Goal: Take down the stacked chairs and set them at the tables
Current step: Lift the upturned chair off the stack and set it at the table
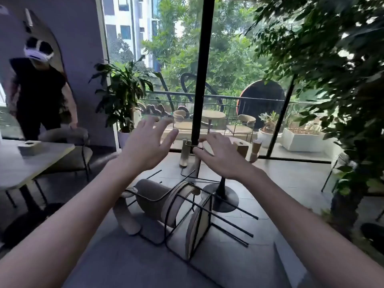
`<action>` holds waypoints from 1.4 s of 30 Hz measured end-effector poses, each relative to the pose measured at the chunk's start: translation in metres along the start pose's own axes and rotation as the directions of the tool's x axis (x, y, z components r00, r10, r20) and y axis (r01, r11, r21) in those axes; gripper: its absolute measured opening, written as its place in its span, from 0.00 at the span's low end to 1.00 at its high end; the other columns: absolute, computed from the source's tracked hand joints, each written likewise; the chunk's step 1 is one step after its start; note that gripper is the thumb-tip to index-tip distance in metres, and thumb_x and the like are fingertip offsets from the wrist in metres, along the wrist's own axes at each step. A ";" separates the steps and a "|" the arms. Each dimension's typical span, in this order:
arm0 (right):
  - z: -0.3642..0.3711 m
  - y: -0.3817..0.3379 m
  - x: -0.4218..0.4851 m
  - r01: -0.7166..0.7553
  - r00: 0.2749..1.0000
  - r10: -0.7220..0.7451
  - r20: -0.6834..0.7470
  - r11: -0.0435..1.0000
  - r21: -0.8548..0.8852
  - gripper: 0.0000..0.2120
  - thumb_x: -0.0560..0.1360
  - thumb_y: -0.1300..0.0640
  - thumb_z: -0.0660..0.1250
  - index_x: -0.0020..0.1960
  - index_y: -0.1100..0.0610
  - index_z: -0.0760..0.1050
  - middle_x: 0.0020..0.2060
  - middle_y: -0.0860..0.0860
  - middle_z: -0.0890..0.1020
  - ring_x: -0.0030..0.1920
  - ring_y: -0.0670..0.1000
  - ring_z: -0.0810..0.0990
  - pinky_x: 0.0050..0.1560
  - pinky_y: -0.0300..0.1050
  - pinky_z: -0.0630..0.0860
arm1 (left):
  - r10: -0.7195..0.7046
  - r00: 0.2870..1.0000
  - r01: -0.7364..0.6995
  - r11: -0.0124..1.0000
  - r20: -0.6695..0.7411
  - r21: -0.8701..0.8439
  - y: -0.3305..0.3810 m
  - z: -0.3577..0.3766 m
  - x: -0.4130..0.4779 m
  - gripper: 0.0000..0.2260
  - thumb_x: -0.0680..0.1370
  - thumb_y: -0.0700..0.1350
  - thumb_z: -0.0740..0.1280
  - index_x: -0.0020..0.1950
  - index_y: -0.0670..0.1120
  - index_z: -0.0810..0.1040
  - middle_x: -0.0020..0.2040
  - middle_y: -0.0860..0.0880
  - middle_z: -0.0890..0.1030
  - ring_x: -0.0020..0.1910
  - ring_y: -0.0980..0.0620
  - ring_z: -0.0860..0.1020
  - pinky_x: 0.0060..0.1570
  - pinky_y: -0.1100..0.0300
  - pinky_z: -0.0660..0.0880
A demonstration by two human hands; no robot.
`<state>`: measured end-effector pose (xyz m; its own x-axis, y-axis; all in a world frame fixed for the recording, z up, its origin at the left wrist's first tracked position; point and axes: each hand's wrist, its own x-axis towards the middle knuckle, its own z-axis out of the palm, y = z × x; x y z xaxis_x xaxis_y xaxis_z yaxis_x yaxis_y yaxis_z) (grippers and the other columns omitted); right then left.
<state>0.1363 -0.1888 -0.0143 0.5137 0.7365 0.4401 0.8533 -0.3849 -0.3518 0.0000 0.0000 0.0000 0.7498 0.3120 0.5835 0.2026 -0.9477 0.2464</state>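
Chairs (pixel 176 213) are lying inverted on a grey counter (pixel 128 262) in the lower middle of the view, two of them nested, black wire legs sticking out toward the right, beige seats and padded backrests facing left and down. Both bare arms are reaching forward above them. Left hand (pixel 145 144) is hanging in the air above and behind the chairs, fingers (pixel 166 138) spread wide, gripping nothing. Right hand (pixel 220 156) is also up in the air, palm down, fingers loosely spread; fingertips are overlapping a black window post (pixel 202 69) and some small beige items by the glass, contact cannot be told because of blur. Neither hand is touching the chairs.

Round black pedestal base (pixel 225 197) is sitting on the floor just behind the chair legs. On the left, a second grey counter (pixel 18 165) is carrying a small box-like item, with another beige chair (pixel 68 146) pushed against it. A person in black (pixel 39 94) wearing a white headset is standing behind that chair, one hand on its backrest. Potted plant (pixel 122 96) is standing by the window; leafy tree (pixel 332 69) is filling the right side.
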 end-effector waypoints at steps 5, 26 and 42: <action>0.054 0.014 0.046 -0.005 0.996 0.009 0.086 0.999 -0.052 0.26 0.79 0.36 0.59 0.70 0.50 0.69 0.69 0.51 0.69 0.70 0.55 0.64 0.68 0.54 0.63 | -0.110 0.989 0.118 0.990 0.100 -0.073 -0.079 0.042 0.016 0.30 0.80 0.67 0.50 0.75 0.51 0.69 0.71 0.39 0.70 0.72 0.40 0.66 0.71 0.41 0.65; 0.361 0.058 0.282 -0.063 0.898 0.101 0.429 0.993 -0.103 0.31 0.75 0.35 0.63 0.73 0.49 0.66 0.72 0.55 0.67 0.71 0.61 0.65 0.70 0.59 0.63 | -0.242 0.831 0.148 0.964 0.501 0.220 -0.365 0.205 0.107 0.23 0.83 0.61 0.54 0.77 0.54 0.65 0.73 0.44 0.68 0.74 0.42 0.62 0.68 0.46 0.64; 0.594 -0.005 0.405 -0.328 0.755 0.394 0.524 0.919 -0.218 0.32 0.75 0.37 0.63 0.74 0.50 0.63 0.71 0.56 0.66 0.71 0.62 0.64 0.68 0.60 0.63 | 0.063 0.588 -0.271 0.955 0.806 0.123 -0.640 0.352 0.169 0.23 0.82 0.57 0.56 0.76 0.52 0.64 0.71 0.41 0.69 0.70 0.39 0.67 0.66 0.45 0.68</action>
<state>0.2868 0.4415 -0.3253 0.6768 0.6963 -0.2389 0.6356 -0.7165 -0.2875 0.2190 0.6362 -0.3315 0.9617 0.0702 -0.2649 0.0677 -0.9975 -0.0185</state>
